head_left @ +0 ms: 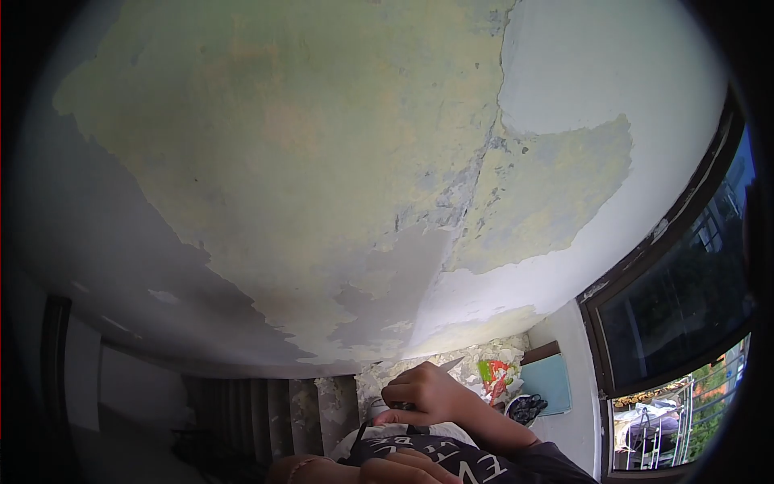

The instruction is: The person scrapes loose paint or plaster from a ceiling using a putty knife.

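My right hand (423,394) is closed in front of my chest, its fingers curled around something dark. A thin grey flat-bladed tool (453,365) shows just beyond the knuckles and seems to belong to that grip. My left hand (407,468) lies low at the bottom edge, against my dark shirt with white letters (476,466). Its fingers are stretched out with nothing visible in them, though their tips are partly cut off. Facing me is a large wall (306,145) with its white coat peeled away in broad patches, baring a yellowish-green layer and a crack.
Peeled paint flakes (411,369) cover the floor below the wall, with a red and green wrapper (497,377) and a black plastic bag (526,409) among them. Stairs (274,415) descend at the left. A dark-framed window (601,363) stands at the right, beside a light-blue panel (548,383).
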### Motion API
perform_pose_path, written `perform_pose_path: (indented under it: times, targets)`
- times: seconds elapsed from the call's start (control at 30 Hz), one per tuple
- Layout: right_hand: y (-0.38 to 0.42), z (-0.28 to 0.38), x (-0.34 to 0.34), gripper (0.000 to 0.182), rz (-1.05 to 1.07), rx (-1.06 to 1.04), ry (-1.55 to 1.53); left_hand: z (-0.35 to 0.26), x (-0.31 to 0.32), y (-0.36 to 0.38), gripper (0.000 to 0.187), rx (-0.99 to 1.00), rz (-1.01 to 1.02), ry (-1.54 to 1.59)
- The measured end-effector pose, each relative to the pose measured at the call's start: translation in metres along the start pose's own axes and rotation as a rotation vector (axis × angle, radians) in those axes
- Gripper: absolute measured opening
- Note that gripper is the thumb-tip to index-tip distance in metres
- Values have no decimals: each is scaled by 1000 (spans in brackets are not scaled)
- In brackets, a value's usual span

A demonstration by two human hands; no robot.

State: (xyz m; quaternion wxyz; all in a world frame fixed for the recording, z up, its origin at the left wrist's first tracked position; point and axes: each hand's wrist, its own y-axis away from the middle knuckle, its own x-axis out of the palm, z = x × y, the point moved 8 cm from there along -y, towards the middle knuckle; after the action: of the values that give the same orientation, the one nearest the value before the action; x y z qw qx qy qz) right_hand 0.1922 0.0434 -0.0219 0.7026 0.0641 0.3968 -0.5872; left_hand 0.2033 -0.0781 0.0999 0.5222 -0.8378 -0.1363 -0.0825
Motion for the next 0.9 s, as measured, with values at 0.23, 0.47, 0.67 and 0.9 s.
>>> perform_pose_path:
  times: [0.23,0.47,0.67,0.9]
  targets:
    - [-66,83,-16,34,-41,-579,49,-36,-130,-75,63,357,-373,-1505]
    - [-132,64,-6,21,91,-657,139,17,-196,-125,52,566,-133,-2348]
    - [-128,70,16,25,265,-644,206,16,-200,-121,51,629,-149,-2313]
    - [-142,50,56,21,547,-562,295,18,-200,-121,52,586,-126,-2322]
